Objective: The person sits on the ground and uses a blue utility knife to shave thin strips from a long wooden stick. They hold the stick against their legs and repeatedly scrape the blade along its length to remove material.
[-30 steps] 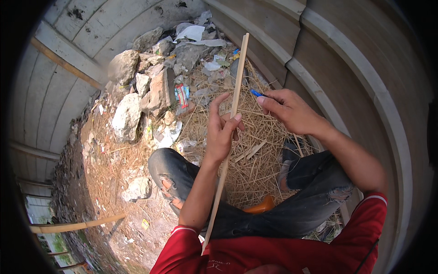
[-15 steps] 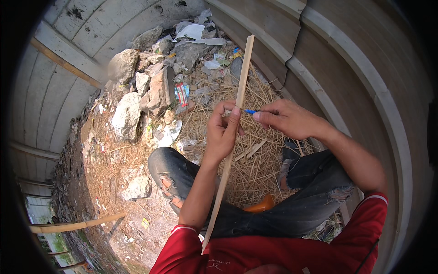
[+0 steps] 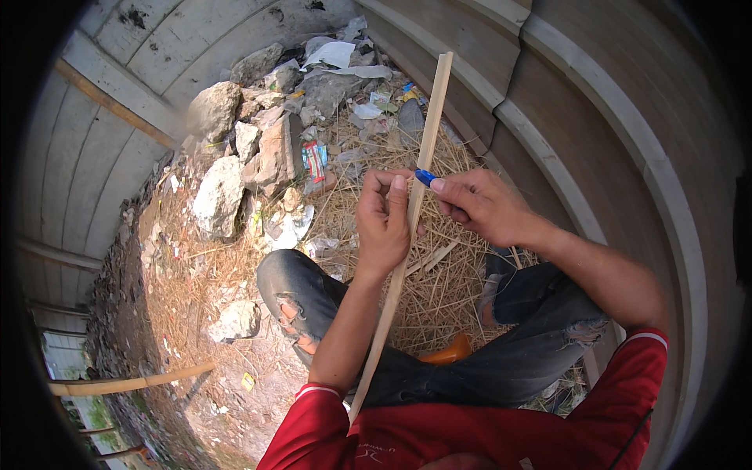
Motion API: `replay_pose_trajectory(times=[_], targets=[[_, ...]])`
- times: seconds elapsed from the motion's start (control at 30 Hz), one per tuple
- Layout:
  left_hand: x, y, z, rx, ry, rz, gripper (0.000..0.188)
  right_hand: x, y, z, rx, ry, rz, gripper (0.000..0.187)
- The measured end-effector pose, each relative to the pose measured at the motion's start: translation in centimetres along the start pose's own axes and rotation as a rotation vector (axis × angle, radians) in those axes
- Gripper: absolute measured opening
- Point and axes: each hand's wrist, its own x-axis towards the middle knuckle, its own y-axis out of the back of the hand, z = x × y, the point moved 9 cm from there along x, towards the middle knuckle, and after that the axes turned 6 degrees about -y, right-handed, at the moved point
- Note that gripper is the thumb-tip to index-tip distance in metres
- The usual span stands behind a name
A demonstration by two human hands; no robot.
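Observation:
A long, narrow wooden strip runs slantwise from my lap up past both hands. My left hand is closed around its middle, thumb in front and some fingers behind. My right hand pinches a small blue pen-like tool between thumb and fingers. The tool's blue end lies across the strip, just right of my left thumb; its exact kind is hard to make out. The strip's lower end rests against my red shirt.
Dry straw and wood scraps cover the ground between my legs, where an orange object lies partly hidden. Rocks and litter are heaped ahead. A corrugated wall rises close on my right; a bamboo pole is at left.
The strip's top has tilted slightly to the right. The blue tool has moved slightly up and left, from the strip's right edge onto its face.

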Motion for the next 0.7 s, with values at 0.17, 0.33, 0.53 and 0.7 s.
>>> replay_pose_trajectory(times=[0.17, 0.33, 0.53, 0.7], targets=[[0.0, 2.4, -0.7, -0.142, -0.006, 0.15, 0.025, 0.4, 3.3, 0.1, 0.479, -0.069, 0.264, 0.052], [-0.2, 4.1, -2.9, -0.199, 0.206, 0.277, 0.041, 1.1, 5.7, 0.3, 0.468, -0.095, 0.173, 0.052], [-0.5, 5.1, -6.5, -0.135, 0.42, 0.297, 0.073, -3.3, 9.4, -6.4, -0.223, 0.179, 0.374, 0.048], [0.8, 1.8, -5.2, -0.259, 0.335, -0.086, 0.063, -14.3, 15.2, -3.6, 0.153, 0.362, 0.785, 0.037]])
